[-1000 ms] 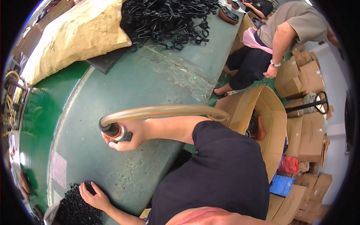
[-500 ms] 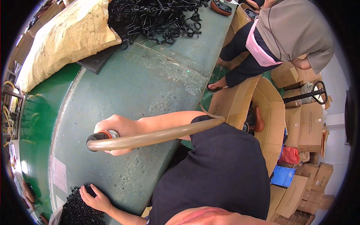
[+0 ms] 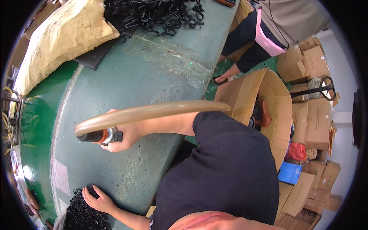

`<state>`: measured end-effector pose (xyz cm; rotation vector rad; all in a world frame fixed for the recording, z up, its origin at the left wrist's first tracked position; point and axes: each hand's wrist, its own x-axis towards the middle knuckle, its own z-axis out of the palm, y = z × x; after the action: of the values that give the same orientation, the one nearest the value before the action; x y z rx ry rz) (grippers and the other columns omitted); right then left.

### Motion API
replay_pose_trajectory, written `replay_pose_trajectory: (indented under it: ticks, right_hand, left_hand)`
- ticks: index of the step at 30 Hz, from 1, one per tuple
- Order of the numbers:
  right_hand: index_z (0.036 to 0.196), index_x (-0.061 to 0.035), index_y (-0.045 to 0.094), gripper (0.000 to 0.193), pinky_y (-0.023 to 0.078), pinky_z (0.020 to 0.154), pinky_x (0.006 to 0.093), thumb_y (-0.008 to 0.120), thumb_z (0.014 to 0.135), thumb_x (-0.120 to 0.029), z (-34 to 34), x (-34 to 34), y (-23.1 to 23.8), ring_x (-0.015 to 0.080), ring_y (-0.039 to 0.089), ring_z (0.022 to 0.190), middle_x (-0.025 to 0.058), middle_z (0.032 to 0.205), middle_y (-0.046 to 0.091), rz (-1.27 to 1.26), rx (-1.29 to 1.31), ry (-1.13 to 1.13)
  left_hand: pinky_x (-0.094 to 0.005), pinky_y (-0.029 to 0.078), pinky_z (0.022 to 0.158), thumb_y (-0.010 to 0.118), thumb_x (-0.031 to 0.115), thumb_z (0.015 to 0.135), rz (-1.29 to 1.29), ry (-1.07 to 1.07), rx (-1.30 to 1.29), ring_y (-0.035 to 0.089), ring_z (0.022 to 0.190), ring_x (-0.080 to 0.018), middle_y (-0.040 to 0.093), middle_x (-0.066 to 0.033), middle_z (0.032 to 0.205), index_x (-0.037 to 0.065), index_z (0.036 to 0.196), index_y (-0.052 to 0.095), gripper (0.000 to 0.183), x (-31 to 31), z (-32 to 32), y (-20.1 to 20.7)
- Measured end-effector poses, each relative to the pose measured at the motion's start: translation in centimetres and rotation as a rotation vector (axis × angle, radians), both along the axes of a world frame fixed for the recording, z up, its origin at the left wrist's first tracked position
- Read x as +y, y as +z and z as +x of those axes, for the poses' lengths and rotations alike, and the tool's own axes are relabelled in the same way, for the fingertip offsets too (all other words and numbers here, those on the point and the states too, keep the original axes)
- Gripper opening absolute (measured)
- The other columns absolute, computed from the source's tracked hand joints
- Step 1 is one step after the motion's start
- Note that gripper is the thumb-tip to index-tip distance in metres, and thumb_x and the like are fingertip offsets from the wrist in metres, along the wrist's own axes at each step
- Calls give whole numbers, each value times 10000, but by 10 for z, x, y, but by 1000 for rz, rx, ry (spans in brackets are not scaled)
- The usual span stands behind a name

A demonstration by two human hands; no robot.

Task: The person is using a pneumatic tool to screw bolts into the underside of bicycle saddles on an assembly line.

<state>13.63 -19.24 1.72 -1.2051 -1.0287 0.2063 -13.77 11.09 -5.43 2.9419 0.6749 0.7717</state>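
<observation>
My right hand point(image 3: 124, 136) is wrapped round an air screwdriver point(image 3: 94, 136) with a black end, an orange ring and a silver collar. A thick, translucent brown hose point(image 3: 153, 110) leaves its end and arches over my right forearm. The tool's working tip is hidden under the hand, above the green worktable point(image 3: 145, 84). At the near left, my left hand point(image 3: 100, 201) rests on a heap of small black parts point(image 3: 86, 214), fingers spread and thumb apart. Its fingertips lie among the parts, and I see nothing gripped.
A large yellowish sack point(image 3: 65, 42) lies at the far left beside a pile of black bracket-like parts point(image 3: 157, 15). To my right stands an open carton point(image 3: 278, 111) holding brown and black bicycle saddles point(image 3: 265, 114). Beyond it are a person's legs point(image 3: 245, 50), stacked cartons and a blue crate point(image 3: 289, 172).
My right hand has tilted the air screwdriver, so its hose end has swung left and a little farther away. The left hand stays on the small parts. The person beyond has shifted slightly.
</observation>
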Motion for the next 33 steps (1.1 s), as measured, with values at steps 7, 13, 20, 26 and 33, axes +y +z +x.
replay_pose_trajectory:
  ticks: [7, 13, 20, 26, 33]
  right_hand:
    - [1057, -67, 627, 287, 523, 709, 340, 750, 798, -54, -2, -2, 3, 166, 634, 775, 38, 884, 662, 19, 23, -25]
    - [1022, -37, 661, 228, 558, 701, 325, 746, 812, -63, -2, 3, 2, 163, 693, 773, 47, 879, 712, 34, -22, -63]
    - [991, -47, 646, 207, 550, 741, 321, 751, 813, -54, -3, 2, 2, 156, 675, 798, 46, 886, 696, -33, 116, 33]
    - [970, -43, 623, 170, 549, 745, 294, 720, 840, 9, 0, 1, 7, 125, 671, 822, 42, 936, 695, 37, 138, 11]
    - [1001, -54, 630, 200, 544, 735, 280, 721, 839, 19, 1, 2, 4, 103, 661, 817, 30, 936, 692, 34, 123, -5]
  left_hand:
    - [-465, 501, 1078, 736, 222, 1009, 0, 3, 2, 638, 1268, -359, 684, -190, 1355, -17, 1284, 700, 366, -1, 5, 2]
    - [-467, 494, 1086, 732, 230, 1012, 0, 6, -6, 629, 1281, -362, 678, -184, 1370, -21, 1287, 696, 374, 1, 1, 2]
    - [-472, 488, 1090, 735, 219, 1007, -2, 34, -10, 628, 1285, -364, 674, -187, 1377, -18, 1293, 694, 374, 0, 1, 2]
    - [-475, 483, 1096, 745, 197, 992, -23, 14, -21, 631, 1282, -370, 679, -190, 1365, -20, 1280, 695, 365, -2, 3, 5]
    - [-477, 481, 1100, 749, 177, 976, -37, -1, -32, 632, 1275, -375, 681, -195, 1352, -23, 1275, 692, 365, -1, 3, 6]
